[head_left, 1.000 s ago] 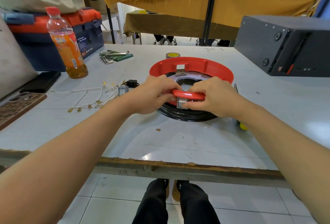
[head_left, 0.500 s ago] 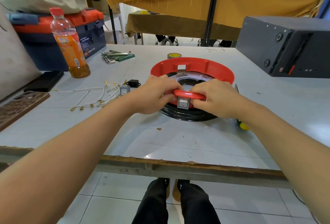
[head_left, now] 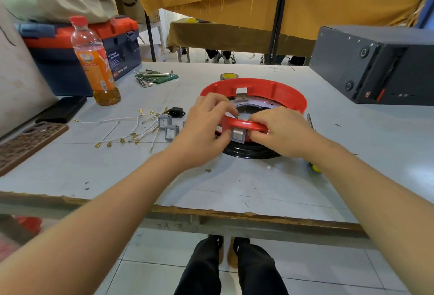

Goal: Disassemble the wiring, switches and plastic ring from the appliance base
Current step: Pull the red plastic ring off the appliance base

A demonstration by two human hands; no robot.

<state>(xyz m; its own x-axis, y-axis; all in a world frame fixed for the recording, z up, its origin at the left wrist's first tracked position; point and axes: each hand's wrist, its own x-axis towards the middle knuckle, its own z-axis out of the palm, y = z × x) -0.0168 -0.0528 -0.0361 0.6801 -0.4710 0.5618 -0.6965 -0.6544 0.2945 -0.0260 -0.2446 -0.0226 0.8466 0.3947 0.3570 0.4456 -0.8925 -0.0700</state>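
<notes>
I have both hands on the near rim of the red plastic ring (head_left: 277, 87), which sits on the black appliance base (head_left: 252, 152) in the middle of the table (head_left: 234, 177). My left hand (head_left: 206, 127) curls over the rim from the left, fingers reaching inside and thumb on the outer face; my right hand (head_left: 279, 132) pinches the rim from the right, fingertips hooked over the top edge. Between them one grey switch (head_left: 238, 135) is seated in the ring wall, and I judge this is the one I am pushing out. The main risk, as I see it, is force: if its clips release suddenly, the switch may shoot towards me and off the near table edge, or my fingers may slip and scrape on the metal plate (head_left: 263, 104) inside the ring. Squeezing unevenly could also crack the thin rim or tilt the ring off the base. Two freed switches (head_left: 168, 127), the black socket (head_left: 176, 112) and the white wires (head_left: 131, 130) lie just left of my left hand; a jerk of that wrist could sweep them about. The bottle (head_left: 94, 64) stands well apart, far left.
</notes>
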